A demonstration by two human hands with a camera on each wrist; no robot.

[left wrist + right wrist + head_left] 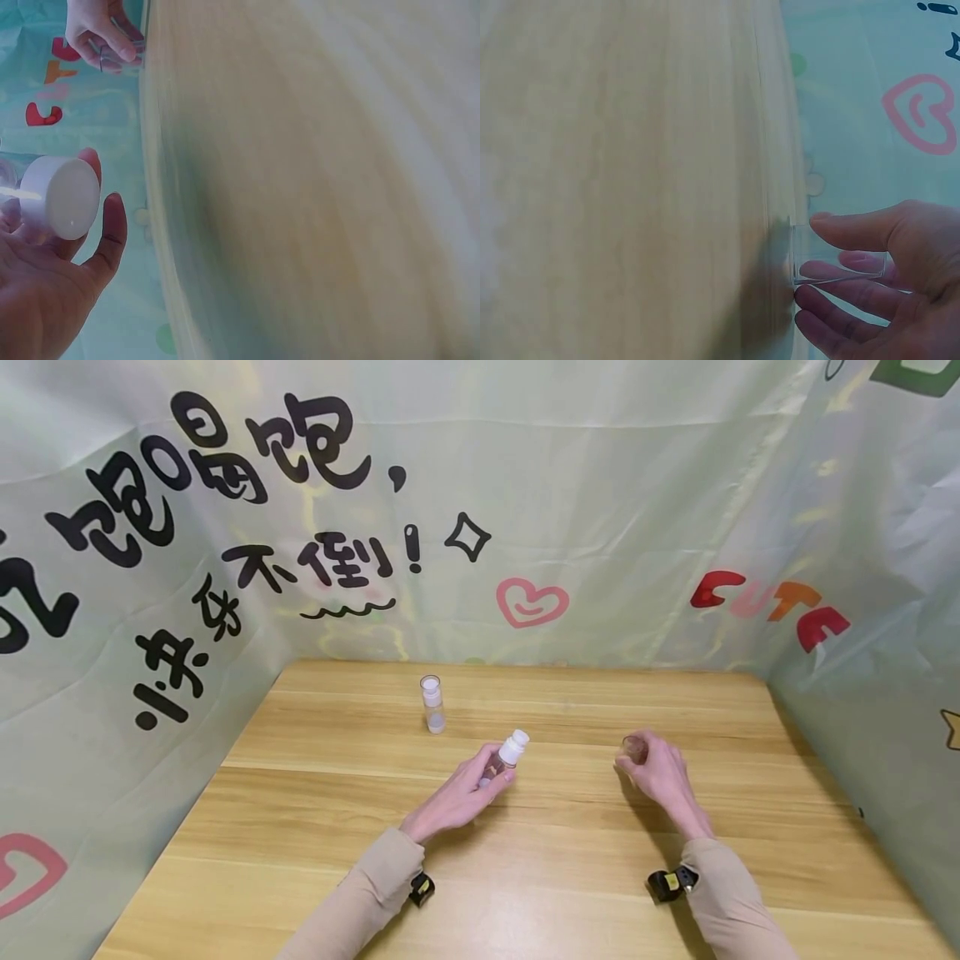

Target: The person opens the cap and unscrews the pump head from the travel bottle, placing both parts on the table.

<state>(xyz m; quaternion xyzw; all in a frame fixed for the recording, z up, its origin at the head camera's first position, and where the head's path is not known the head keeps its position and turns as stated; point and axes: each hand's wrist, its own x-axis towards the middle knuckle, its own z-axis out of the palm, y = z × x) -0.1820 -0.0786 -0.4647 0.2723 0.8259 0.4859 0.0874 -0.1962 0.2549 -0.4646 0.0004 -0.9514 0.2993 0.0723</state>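
Observation:
My left hand (459, 793) grips a small clear bottle with a white pump top (513, 748), tilted and raised above the table. Its round white base (71, 198) faces the camera in the left wrist view. Off to the right, my right hand (666, 775) pinches a clear cap (804, 251) between thumb and fingers, its rim right at the tabletop. Fingers hide part of the cap in the head view. A second small bottle (432, 704) of the same kind stands upright at the back, left of my left hand, with its clear cap on.
The wooden table (315, 827) has a printed cloth backdrop (615, 510) along its back and both sides. Black wrist cameras sit under both sleeves, near the tabletop.

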